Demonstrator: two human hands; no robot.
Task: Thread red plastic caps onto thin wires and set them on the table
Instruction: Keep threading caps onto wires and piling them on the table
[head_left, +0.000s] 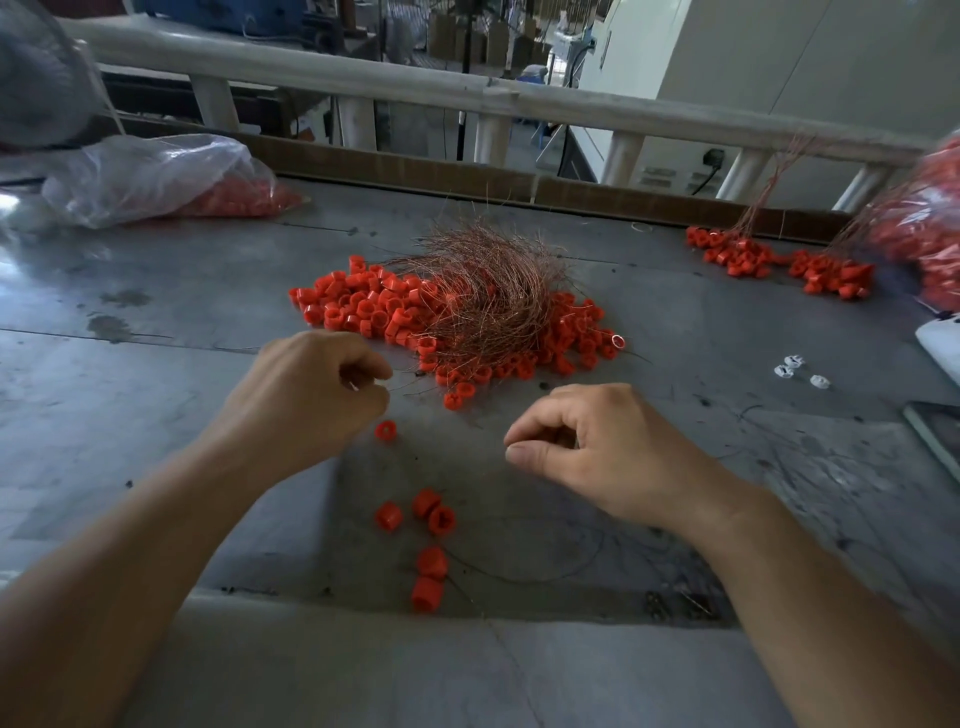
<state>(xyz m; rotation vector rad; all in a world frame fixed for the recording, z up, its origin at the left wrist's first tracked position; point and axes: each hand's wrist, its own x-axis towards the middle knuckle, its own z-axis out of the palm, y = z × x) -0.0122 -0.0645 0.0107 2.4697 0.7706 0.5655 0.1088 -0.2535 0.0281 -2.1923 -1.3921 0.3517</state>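
Note:
A heap of red plastic caps (457, 322) lies mid-table with a tangle of thin copper wires (488, 280) on top. My left hand (311, 384) is curled just in front of the heap, thumb and forefinger pinched on a thin wire that trails right toward the pile. My right hand (597, 447) hovers to the right, thumb and forefinger pressed together; no wire shows in it. A single red cap (385, 431) sits just below my left fingertips. Several caps on a dark wire (431, 545) lie near the front edge.
A plastic bag of red caps (156, 176) lies at the back left. Bundles of wired caps (779, 262) and another bag (930, 228) are at the back right. Small white pieces (795, 366) lie to the right. A cardboard strip (415, 174) lines the far edge.

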